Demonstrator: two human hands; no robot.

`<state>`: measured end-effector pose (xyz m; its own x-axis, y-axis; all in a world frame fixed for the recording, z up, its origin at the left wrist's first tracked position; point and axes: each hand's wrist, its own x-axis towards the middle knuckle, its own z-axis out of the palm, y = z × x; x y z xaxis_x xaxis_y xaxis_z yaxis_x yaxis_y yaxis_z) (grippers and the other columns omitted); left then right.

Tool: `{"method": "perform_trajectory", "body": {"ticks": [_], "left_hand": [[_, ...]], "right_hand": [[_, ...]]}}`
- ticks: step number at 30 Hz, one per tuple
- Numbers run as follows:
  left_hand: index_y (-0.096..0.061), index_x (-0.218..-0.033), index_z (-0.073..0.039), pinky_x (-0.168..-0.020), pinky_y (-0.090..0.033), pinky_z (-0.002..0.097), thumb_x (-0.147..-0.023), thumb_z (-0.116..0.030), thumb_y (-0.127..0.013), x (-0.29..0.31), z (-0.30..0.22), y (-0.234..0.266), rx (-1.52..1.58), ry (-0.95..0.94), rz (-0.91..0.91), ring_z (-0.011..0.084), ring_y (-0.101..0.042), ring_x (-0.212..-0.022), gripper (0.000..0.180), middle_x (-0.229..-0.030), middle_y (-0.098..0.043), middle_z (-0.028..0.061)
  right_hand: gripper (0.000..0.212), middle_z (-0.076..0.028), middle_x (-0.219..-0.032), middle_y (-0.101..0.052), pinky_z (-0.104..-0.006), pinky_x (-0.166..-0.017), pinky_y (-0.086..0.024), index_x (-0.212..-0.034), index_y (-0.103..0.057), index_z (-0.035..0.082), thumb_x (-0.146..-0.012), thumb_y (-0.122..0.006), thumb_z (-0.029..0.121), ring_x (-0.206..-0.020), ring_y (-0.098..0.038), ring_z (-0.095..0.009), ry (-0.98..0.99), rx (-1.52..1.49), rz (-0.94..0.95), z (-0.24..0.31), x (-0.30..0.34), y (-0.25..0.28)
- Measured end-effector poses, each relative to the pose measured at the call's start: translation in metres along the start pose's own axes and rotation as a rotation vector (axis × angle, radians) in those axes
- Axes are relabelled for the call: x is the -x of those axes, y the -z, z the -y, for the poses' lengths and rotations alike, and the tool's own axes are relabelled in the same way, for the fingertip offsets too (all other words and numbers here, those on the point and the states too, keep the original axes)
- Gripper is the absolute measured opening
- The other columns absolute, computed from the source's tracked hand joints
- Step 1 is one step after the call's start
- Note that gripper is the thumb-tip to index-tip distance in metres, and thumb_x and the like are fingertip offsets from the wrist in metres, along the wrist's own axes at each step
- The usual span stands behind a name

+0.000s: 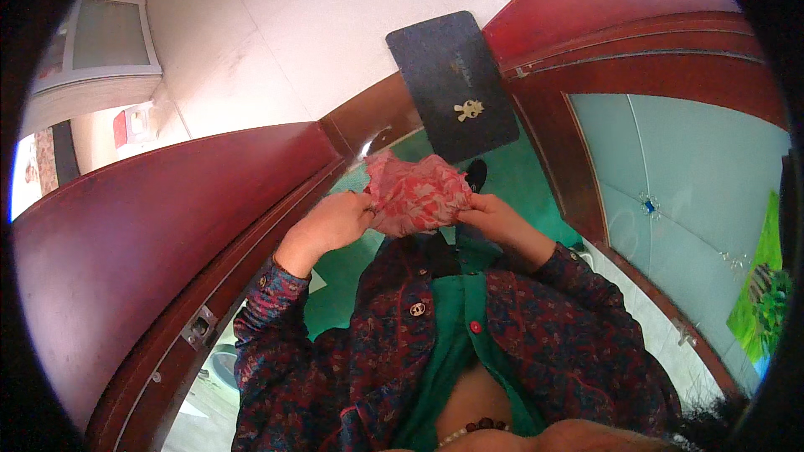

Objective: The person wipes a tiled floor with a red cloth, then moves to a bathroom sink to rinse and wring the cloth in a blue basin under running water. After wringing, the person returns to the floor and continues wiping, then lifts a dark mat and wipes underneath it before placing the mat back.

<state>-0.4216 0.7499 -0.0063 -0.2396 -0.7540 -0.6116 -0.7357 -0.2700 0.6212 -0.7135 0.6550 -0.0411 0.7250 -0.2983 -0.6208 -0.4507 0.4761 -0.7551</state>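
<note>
In front of my chest I hold a pink-and-red floral cloth point(419, 197) with gathered, ruffled edges. Whether it is a cap, a sleeve cover or something else, I cannot tell. My left hand point(335, 222) pinches its left end between thumb and fingers. At the opposite end, my right hand point(501, 222) grips the edge with the thumb on top. The cloth is spread between both hands, its middle bunched in folds. Both forearms are in dark patterned sleeves.
I stand in a doorway with dark red wooden frames point(578, 167) on the right and a red door panel point(184, 192) on the left. A dark mat point(452, 75) lies beyond the cloth, over a green floor point(536, 176). Frosted glass point(695, 176) fills the right door.
</note>
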Motion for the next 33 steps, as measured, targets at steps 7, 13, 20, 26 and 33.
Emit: {"method": "perform_trajectory", "body": {"ticks": [7, 13, 20, 26, 33], "left_hand": [[-0.061, -0.099, -0.003, -0.075, -0.047, 0.0479, -0.086, -0.019, -0.053, 0.006, -0.007, -0.014, 0.122, 0.012, -0.093, 0.0437, -0.057, -0.088, 0.022, -0.09, -0.062, 0.0236], [-0.061, -0.097, -0.002, -0.075, -0.047, 0.0475, -0.086, -0.019, -0.053, -0.005, -0.016, -0.024, 0.167, 0.072, -0.054, 0.0433, -0.057, -0.088, 0.021, -0.09, -0.062, 0.0241], [-0.061, -0.097, 0.0, -0.074, -0.047, 0.0395, -0.088, -0.018, -0.052, -0.012, -0.018, -0.029, 0.371, 0.095, -0.25, 0.033, -0.061, -0.083, 0.022, -0.085, -0.063, 0.0191], [-0.059, -0.083, 0.001, -0.066, -0.044, 0.032, -0.088, -0.016, -0.051, -0.038, 0.0, -0.03, 0.511, 0.382, -0.406, 0.0174, -0.056, -0.071, 0.02, -0.07, -0.057, 0.007], [-0.064, -0.092, -0.001, -0.072, -0.047, 0.0308, -0.087, -0.014, -0.056, -0.106, -0.007, -0.055, 0.855, 0.369, -0.324, 0.0161, -0.058, -0.075, 0.017, -0.075, -0.062, 0.0048]], "right_hand": [[0.029, -0.005, -0.109, -0.066, -0.029, -0.091, -0.044, -0.114, -0.062, 0.002, -0.09, -0.054, 0.016, -0.102, -0.057, -0.014, -0.003, 0.013, -0.004, 0.001, 0.004, 0.008], [0.031, -0.005, -0.114, -0.063, -0.0285, -0.094, -0.042, -0.117, -0.061, 0.0, -0.089, -0.052, 0.01, -0.106, -0.055, -0.013, -0.019, -0.036, 0.011, 0.007, 0.01, 0.022], [0.031, -0.006, -0.115, -0.063, -0.0288, -0.094, -0.042, -0.117, -0.06, 0.0, -0.089, -0.052, 0.012, -0.107, -0.055, -0.014, -0.038, -0.215, 0.06, 0.006, 0.0, 0.05], [0.032, -0.009, -0.115, -0.063, -0.0334, -0.093, -0.044, -0.115, -0.061, -0.001, -0.087, -0.056, 0.014, -0.107, -0.058, -0.019, -0.034, 0.022, -0.014, 0.021, -0.034, 0.118], [0.027, -0.009, -0.104, -0.064, -0.0348, -0.078, -0.049, -0.101, -0.065, 0.0, -0.087, -0.059, 0.021, -0.095, -0.061, -0.022, 0.096, 0.816, -0.17, 0.013, -0.063, 0.189]]}}
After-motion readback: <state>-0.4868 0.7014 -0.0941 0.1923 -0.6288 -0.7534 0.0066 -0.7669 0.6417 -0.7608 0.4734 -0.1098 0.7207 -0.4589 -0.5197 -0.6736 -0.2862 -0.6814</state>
